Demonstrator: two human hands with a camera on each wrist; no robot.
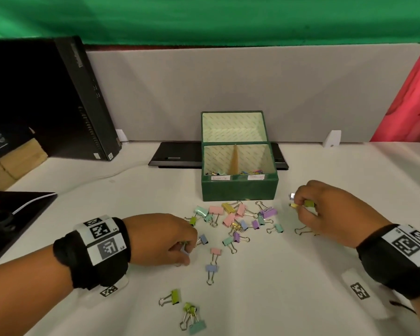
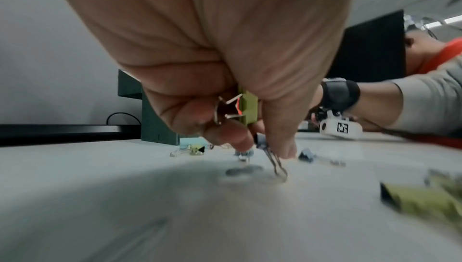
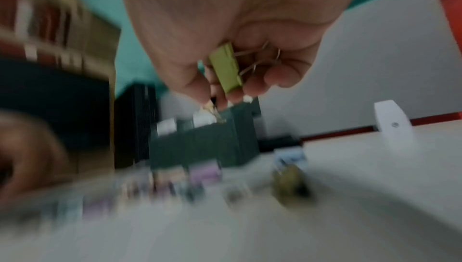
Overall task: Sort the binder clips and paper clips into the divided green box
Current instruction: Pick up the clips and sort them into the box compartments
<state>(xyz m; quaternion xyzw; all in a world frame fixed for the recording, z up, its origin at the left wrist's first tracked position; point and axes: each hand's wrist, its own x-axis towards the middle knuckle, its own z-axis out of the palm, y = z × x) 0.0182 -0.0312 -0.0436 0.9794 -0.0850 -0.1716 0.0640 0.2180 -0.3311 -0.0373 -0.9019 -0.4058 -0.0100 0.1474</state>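
The green box [image 1: 239,189] stands open at mid-table, split by a cardboard divider, with clips in both labelled halves. Several pastel binder clips [image 1: 233,220] lie scattered in front of it. My left hand [image 1: 177,241] hovers at the pile's left edge; it holds a green binder clip [image 2: 247,106] in its curled fingers and pinches a blue-grey one [image 2: 262,144] whose wire handle touches the table. My right hand [image 1: 303,206], right of the box, grips a green binder clip [image 3: 226,69] and pinches a yellow one [image 1: 293,205] at its fingertips.
A black computer tower [image 1: 83,100] stands at the back left, with a flat black device [image 1: 177,155] behind the box. A grey partition [image 1: 228,81] closes the rear. More clips [image 1: 192,316] lie near the front edge. A black pad [image 1: 17,221] sits at left.
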